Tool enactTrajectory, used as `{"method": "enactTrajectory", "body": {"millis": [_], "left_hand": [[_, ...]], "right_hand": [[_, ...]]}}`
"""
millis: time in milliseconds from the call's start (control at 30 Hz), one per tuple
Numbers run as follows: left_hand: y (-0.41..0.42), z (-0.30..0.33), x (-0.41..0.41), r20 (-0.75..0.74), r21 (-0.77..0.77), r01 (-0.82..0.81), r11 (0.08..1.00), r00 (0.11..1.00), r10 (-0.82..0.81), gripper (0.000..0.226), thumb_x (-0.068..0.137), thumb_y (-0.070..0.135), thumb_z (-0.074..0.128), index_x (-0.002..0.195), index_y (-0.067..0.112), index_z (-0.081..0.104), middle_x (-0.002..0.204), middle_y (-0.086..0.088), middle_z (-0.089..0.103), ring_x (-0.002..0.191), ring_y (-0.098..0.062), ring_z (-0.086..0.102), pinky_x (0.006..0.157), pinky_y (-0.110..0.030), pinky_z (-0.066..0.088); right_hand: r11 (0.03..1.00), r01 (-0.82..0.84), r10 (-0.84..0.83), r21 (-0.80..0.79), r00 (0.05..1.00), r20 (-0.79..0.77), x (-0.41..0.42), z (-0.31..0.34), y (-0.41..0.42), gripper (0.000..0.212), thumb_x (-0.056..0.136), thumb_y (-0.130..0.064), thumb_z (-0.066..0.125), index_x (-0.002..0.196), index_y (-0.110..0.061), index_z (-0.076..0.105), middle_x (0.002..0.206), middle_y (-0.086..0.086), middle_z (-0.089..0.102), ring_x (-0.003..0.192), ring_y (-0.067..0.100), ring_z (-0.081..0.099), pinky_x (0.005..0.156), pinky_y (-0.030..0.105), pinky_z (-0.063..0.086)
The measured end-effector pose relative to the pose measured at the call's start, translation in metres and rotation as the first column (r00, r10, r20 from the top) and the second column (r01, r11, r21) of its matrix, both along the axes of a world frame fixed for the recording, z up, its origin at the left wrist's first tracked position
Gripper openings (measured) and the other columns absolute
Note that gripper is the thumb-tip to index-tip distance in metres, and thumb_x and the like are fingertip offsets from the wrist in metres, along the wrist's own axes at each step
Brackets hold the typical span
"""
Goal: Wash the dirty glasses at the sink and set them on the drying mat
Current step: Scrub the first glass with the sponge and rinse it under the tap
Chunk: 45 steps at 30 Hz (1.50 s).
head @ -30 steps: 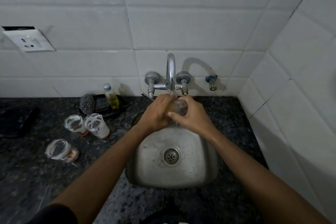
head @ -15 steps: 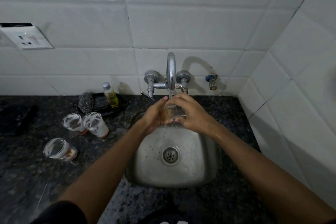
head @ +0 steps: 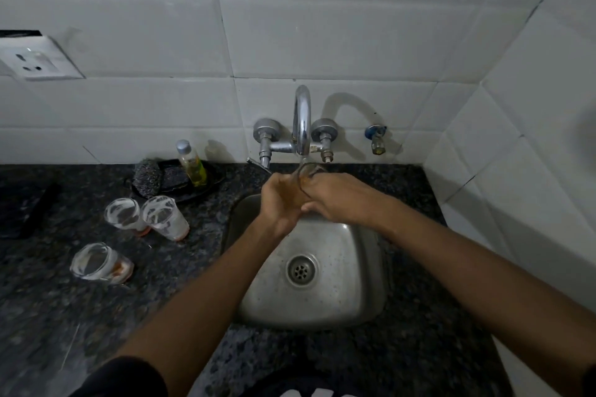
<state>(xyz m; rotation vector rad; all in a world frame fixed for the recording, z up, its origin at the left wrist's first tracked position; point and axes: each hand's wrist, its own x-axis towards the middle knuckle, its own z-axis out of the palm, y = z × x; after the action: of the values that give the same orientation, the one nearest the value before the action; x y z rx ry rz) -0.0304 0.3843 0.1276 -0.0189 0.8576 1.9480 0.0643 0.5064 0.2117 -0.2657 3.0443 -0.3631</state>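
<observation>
Nearby, three soapy glasses [head: 146, 219] left of sink [head: 348, 300].

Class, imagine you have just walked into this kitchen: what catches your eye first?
Two hands, left hand and right hand, hold a clear glass under the tap above the steel sink. On the dark counter to the left stand three soapy glasses.
</observation>
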Motion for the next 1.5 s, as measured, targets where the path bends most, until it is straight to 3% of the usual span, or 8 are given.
{"method": "enactTrajectory", "body": {"millis": [133, 267, 567, 733, 900, 1067, 1267, 1500], "left_hand": [[0.0, 0.001, -0.01, 0.001, -0.21, 0.122, 0.97, 0.992, -0.125, 0.039, 0.104, 0.038, 0.05, 0.107, 0.008, 0.075, 0.097, -0.012, 0.075, 0.087, -0.025, 0.069, 0.087, -0.042, 0.054], [0.003, -0.001, -0.009, 0.025, -0.137, -0.043, 0.99, 0.999, 0.046, 0.037, 0.105, 0.023, 0.038, 0.105, 0.002, 0.069, 0.085, -0.011, 0.074, 0.071, -0.022, 0.071, 0.057, -0.031, 0.057], [0.003, -0.012, -0.023, 0.038, -0.263, 0.096, 0.96, 0.995, -0.089, 0.037, 0.104, 0.028, 0.043, 0.115, 0.003, 0.069, 0.1, -0.014, 0.071, 0.087, -0.027, 0.069, 0.072, -0.04, 0.057], [0.012, -0.019, -0.013, 0.022, -0.125, -0.212, 0.969, 0.976, 0.216, 0.038, 0.103, 0.017, 0.038, 0.105, 0.0, 0.072, 0.096, -0.015, 0.072, 0.089, -0.026, 0.07, 0.085, -0.038, 0.054], [0.005, -0.014, -0.02, -0.113, -0.235, 0.028, 0.971, 0.992, -0.056, 0.039, 0.107, 0.026, 0.039, 0.106, 0.005, 0.072, 0.09, -0.012, 0.073, 0.081, -0.024, 0.069, 0.073, -0.038, 0.055], [0.01, -0.015, -0.01, 0.078, -0.204, -0.157, 0.966, 0.981, 0.175, 0.038, 0.099, 0.021, 0.033, 0.093, 0.005, 0.068, 0.086, -0.012, 0.067, 0.073, -0.022, 0.061, 0.049, -0.027, 0.048], [0.006, -0.015, -0.019, 0.088, -0.231, -0.024, 0.973, 0.995, 0.046, 0.047, 0.104, 0.029, 0.033, 0.105, 0.001, 0.07, 0.103, -0.019, 0.07, 0.093, -0.029, 0.066, 0.085, -0.043, 0.052], [0.012, -0.022, -0.008, 0.181, -0.143, -0.13, 0.981, 0.971, 0.155, 0.05, 0.105, 0.031, 0.03, 0.108, 0.002, 0.07, 0.099, -0.017, 0.071, 0.088, -0.027, 0.067, 0.07, -0.036, 0.053]], "right_hand": [[0.931, -0.271, 0.257, 0.246, 0.962, 0.09, -0.011, 0.02, 0.01, 0.011, 0.099, -0.013, 0.064, 0.107, -0.014, 0.071, 0.101, 0.002, 0.067, 0.081, 0.016, 0.059, 0.071, 0.031, 0.05], [0.956, -0.201, 0.195, 0.216, 0.98, 0.05, -0.02, 0.02, 0.0, 0.026, 0.106, -0.033, 0.057, 0.12, -0.013, 0.065, 0.117, 0.005, 0.065, 0.095, 0.018, 0.062, 0.078, 0.029, 0.048], [0.828, -0.424, 0.362, 0.368, 0.904, 0.228, -0.031, 0.018, 0.01, 0.01, 0.102, -0.023, 0.06, 0.101, -0.017, 0.067, 0.092, -0.001, 0.064, 0.077, 0.015, 0.059, 0.066, 0.028, 0.045], [0.954, -0.12, 0.106, 0.274, 0.992, 0.067, -0.038, 0.01, -0.006, 0.02, 0.101, -0.033, 0.062, 0.105, -0.015, 0.071, 0.105, 0.001, 0.069, 0.093, 0.019, 0.065, 0.077, 0.026, 0.04], [0.833, -0.378, 0.312, 0.404, 0.924, 0.221, -0.035, 0.02, 0.006, 0.01, 0.102, -0.018, 0.058, 0.103, -0.013, 0.067, 0.094, 0.002, 0.066, 0.078, 0.017, 0.061, 0.068, 0.027, 0.05], [0.891, -0.259, 0.208, 0.372, 0.963, 0.172, -0.036, 0.014, -0.007, 0.019, 0.103, -0.037, 0.06, 0.103, -0.018, 0.062, 0.094, -0.004, 0.054, 0.08, 0.012, 0.053, 0.072, 0.027, 0.041], [0.668, -0.439, 0.396, 0.601, 0.893, 0.213, -0.039, 0.004, 0.004, 0.006, 0.102, -0.021, 0.06, 0.103, -0.021, 0.066, 0.098, -0.004, 0.067, 0.089, 0.014, 0.064, 0.079, 0.031, 0.051], [0.856, -0.286, 0.234, 0.43, 0.957, 0.172, -0.04, 0.011, -0.004, 0.022, 0.102, -0.038, 0.062, 0.108, -0.018, 0.065, 0.099, -0.003, 0.064, 0.091, 0.016, 0.063, 0.076, 0.028, 0.042]]}}
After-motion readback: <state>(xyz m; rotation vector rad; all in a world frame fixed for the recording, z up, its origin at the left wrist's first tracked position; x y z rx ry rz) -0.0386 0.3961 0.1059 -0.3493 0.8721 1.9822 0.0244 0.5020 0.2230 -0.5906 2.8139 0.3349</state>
